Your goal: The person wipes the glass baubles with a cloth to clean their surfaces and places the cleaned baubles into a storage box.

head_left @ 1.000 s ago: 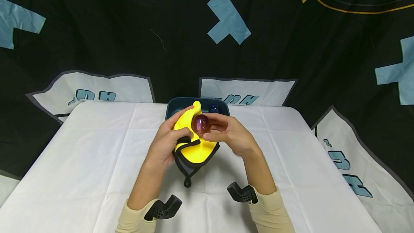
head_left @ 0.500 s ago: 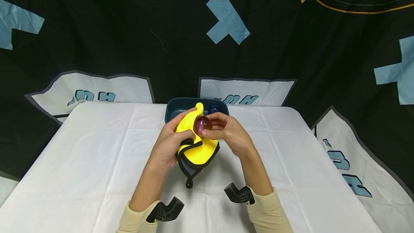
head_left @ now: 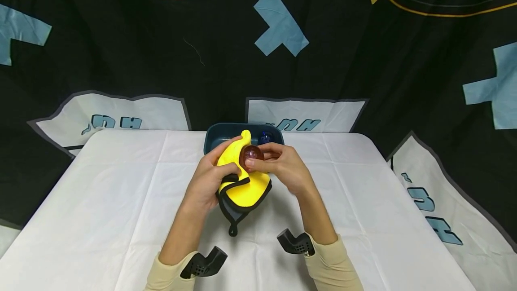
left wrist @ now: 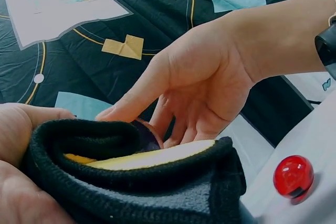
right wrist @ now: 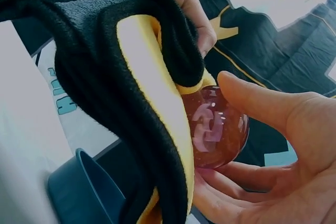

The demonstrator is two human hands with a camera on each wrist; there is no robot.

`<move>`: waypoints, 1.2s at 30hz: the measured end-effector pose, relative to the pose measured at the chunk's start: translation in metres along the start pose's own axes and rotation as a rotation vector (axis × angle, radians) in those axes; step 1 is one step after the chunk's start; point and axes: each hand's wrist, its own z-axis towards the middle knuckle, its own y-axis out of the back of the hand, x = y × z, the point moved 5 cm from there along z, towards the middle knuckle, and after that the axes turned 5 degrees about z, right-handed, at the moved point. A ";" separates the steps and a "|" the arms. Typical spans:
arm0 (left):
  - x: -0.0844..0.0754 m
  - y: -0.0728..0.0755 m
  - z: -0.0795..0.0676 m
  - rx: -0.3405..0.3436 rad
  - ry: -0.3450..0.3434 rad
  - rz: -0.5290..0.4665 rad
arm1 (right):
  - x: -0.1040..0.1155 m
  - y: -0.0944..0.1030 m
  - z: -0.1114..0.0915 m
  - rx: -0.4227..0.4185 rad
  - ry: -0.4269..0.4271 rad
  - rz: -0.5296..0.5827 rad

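Note:
My left hand [head_left: 203, 182] grips a yellow cloth [head_left: 248, 192] with black edging and a grey back, folded and gathered between thumb and fingers. A black loop hangs from its lower corner. My right hand [head_left: 284, 167] pinches a clear reddish-pink ball [head_left: 251, 155] between thumb and fingers. In the right wrist view the ball [right wrist: 215, 129] sits against the yellow side of the cloth [right wrist: 152, 66], its left part hidden by the fold. In the left wrist view the cloth [left wrist: 142, 198] covers most of the ball, and the right hand [left wrist: 199, 72] reaches in behind it.
A dark teal bin [head_left: 216, 134] stands behind the hands at the table's far edge, with a blue ball [head_left: 265, 138] inside. A shiny red ball [left wrist: 293, 176] lies on the white-covered table [head_left: 113, 219]. Beyond hangs a black printed curtain [head_left: 161, 48].
My right thumb has moved up from the ball's lower edge across its front, and the ball looks turned. The left hand keeps its grip on the cloth, with only slight shifts.

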 end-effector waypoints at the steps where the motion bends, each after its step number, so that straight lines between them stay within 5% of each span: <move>1: 0.000 0.001 0.000 -0.004 -0.001 0.001 | 0.000 0.000 0.000 -0.004 0.003 0.007; 11: -0.007 0.019 -0.001 -0.011 -0.005 -0.017 | -0.004 0.002 0.003 -0.020 0.044 0.156; 20: -0.012 0.044 -0.001 -0.074 -0.015 -0.057 | -0.005 0.010 0.012 -0.148 0.048 0.175; 36: -0.017 0.056 -0.003 -0.093 -0.049 -0.106 | -0.008 0.001 0.074 -0.253 0.001 0.267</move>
